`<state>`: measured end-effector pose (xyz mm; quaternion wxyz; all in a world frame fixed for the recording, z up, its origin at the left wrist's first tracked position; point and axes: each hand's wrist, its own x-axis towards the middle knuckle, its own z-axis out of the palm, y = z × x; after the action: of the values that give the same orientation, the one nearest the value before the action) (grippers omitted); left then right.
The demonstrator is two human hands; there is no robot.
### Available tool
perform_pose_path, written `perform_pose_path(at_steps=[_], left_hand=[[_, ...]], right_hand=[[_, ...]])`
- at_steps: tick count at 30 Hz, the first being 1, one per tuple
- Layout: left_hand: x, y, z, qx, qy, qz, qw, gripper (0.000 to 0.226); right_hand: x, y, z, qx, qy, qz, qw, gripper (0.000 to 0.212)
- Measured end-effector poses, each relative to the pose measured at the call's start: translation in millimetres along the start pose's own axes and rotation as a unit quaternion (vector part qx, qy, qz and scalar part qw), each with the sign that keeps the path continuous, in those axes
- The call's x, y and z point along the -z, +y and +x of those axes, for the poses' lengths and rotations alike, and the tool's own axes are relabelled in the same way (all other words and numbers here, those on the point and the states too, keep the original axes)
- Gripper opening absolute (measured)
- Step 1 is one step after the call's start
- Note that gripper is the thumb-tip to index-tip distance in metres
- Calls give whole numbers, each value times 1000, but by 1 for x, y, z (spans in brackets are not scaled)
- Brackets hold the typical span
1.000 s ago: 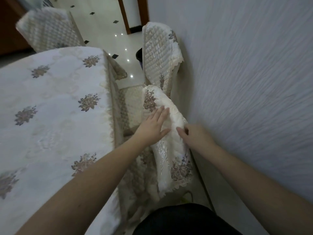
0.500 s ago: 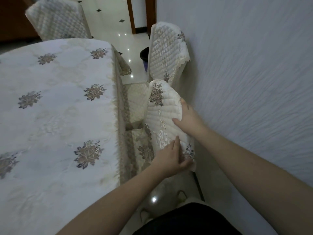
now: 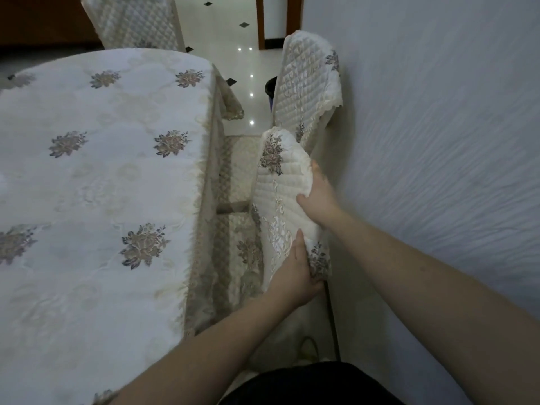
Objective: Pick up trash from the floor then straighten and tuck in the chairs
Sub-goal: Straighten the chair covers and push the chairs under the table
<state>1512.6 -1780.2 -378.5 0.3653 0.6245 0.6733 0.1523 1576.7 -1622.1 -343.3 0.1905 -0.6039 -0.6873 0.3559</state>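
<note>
Between the cloth-covered dining table (image 3: 102, 176) and the wall (image 3: 438, 141), both hands grip the near chair's quilted backrest cover (image 3: 280, 185): the left hand (image 3: 295, 276) clasps its lower edge, the right hand (image 3: 320, 197) clamps its wall-side edge, higher up.

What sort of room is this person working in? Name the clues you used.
Most likely a home dining room: a table under a floral tablecloth, quilt-covered chairs drawn up to it, and a glossy tiled floor.
</note>
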Motion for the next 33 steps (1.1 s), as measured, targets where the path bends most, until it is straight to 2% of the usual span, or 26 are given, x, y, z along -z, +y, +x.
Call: perform_pose_path(at_steps=[3, 5, 7, 9, 21, 26, 33], left_hand=[[0, 6, 3, 16, -1, 6, 1000, 115], [1, 8, 2, 21, 1, 12, 1000, 116], [0, 11, 0, 22, 4, 26, 999, 116], [0, 14, 0, 28, 12, 47, 998, 116], [-19, 38, -2, 14, 1, 91, 996, 114], [-18, 43, 1, 3, -15, 87, 996, 115], [-20, 44, 9, -8, -7, 68, 998, 113]], right_hand=[[7, -2, 11, -56, -4, 82, 995, 89], [8, -2, 17, -89, -16, 133, 987, 72], [9, -2, 18, -84, -27, 114, 990, 53], [12, -4, 15, -80, -25, 92, 992, 48], [35, 24, 5, -76, 10, 61, 995, 43], [39, 29, 2, -83, 26, 57, 995, 49], [44, 25, 8, -71, 7, 39, 997, 45]])
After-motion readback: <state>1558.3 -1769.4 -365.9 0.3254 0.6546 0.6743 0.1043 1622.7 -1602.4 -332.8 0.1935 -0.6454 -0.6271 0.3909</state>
